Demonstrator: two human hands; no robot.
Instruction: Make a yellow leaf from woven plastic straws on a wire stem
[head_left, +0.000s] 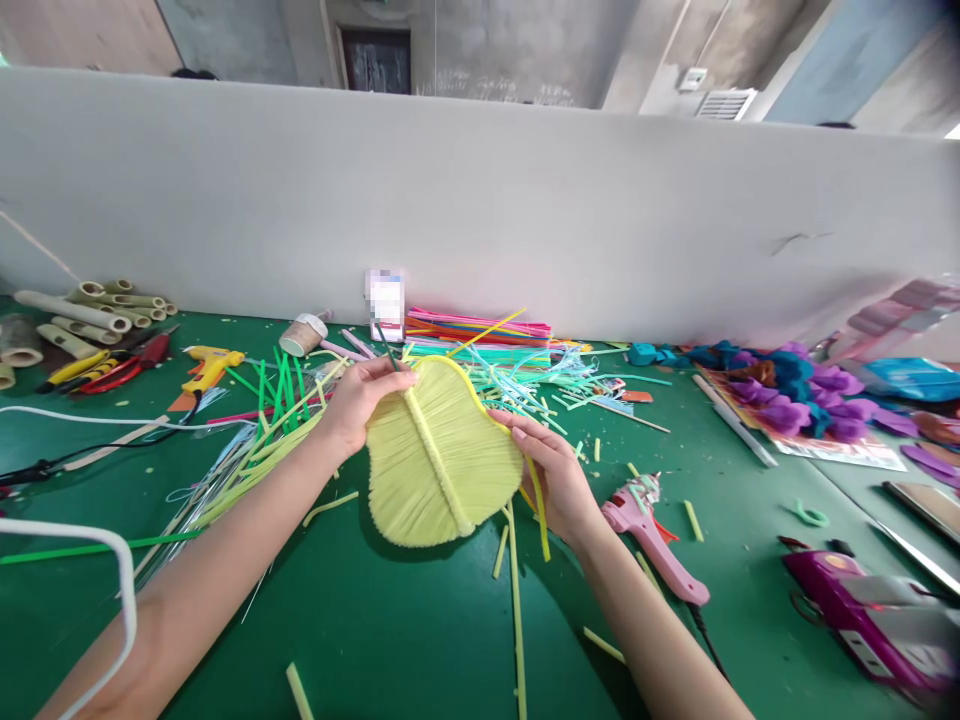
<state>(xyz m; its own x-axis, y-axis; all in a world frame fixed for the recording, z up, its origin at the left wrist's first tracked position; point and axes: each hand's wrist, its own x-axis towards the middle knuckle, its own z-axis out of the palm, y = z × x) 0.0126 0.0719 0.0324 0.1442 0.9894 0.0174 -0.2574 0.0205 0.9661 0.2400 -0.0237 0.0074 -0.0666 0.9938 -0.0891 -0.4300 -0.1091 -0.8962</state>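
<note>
A pale yellow leaf (431, 470), made of fuzzy pipe cleaners with a raised midrib, is held up above the green table. My left hand (367, 395) pinches its upper end, where a dark stem sticks up. At the leaf's right edge, my right hand (551, 465) is closed with the thumb and fingers on the rim. A brighter yellow pipe cleaner (459, 372) follows the top and upper right rim. One loose end points up past the top, and another hangs below my right fingers.
A pink glue gun (656, 545) lies right of my right hand, and a yellow glue gun (210, 370) at left. Pliers (127, 365) and bamboo tubes (97, 315) sit far left. Bundled pipe cleaners (480, 330) and a phone (386, 305) are by the partition. A purple device (862, 610) stands front right.
</note>
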